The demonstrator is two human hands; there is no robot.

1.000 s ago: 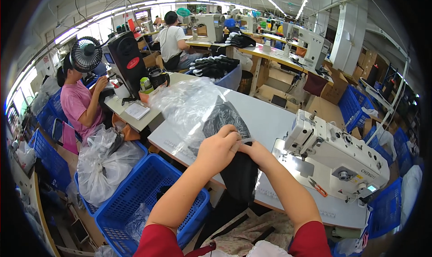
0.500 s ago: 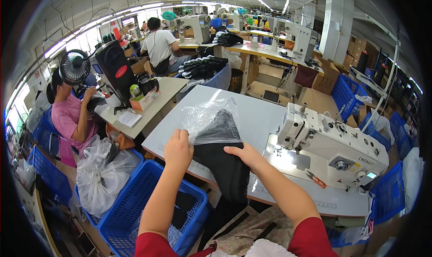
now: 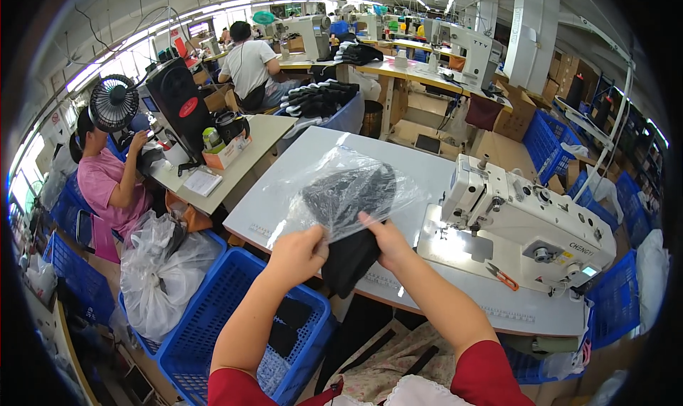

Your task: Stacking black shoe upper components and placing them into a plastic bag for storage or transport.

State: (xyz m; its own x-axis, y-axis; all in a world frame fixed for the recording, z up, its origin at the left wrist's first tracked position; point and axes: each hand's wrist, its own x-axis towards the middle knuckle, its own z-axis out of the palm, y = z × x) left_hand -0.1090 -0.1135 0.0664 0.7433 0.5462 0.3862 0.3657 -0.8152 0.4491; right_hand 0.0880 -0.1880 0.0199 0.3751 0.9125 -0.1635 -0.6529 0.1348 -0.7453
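A stack of black fabric pieces (image 3: 348,265) lies mostly inside a clear plastic bag (image 3: 370,182) above the front of the pale worktable. Its lower end sticks out of the bag toward me, past the table's edge. My left hand (image 3: 299,253) is closed on the bag's near left edge, fingers curled. My right hand (image 3: 388,242) grips the fabric and the bag from the right, thumb on top and the other fingers underneath, hidden. Right of the hands stands a white sewing machine (image 3: 526,217), its lamp lit. Orange-handled thread snips (image 3: 503,276) lie in front of it.
A blue plastic basket (image 3: 206,321) with dark and light fabric stands below left, beside a full clear sack (image 3: 160,278). A co-worker in pink (image 3: 107,185) sits at the left table. Another in white (image 3: 247,68) sits farther back, near a bin of black-and-white pieces (image 3: 320,99).
The bag has come down over more of the black fabric, so less sticks out toward me. My left hand has moved right and nearer to me, pulling the bag's edge.
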